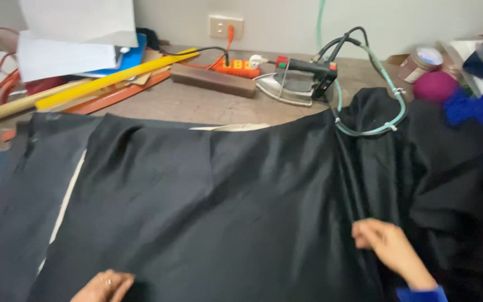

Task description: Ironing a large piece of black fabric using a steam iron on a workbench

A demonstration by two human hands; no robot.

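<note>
A large piece of black fabric (213,207) lies spread over the worktable, smooth in the middle and bunched in folds at the right. My left hand (104,285) rests on the cloth at the bottom edge of the view, fingers curled, a ring on one finger. My right hand (389,246), in a blue sleeve, pinches a fold of the black fabric near the gathered part at the lower right. A strip of pale lining (65,201) shows under the cloth at the left.
A steam iron (297,81) with a green hose (389,95) stands at the back, beside an orange power strip (236,68) and a brown block (213,81). Yellow and orange rulers (107,84) and papers (74,39) lie at the back left. A magenta ball (434,86), jar and blue cloth sit at right.
</note>
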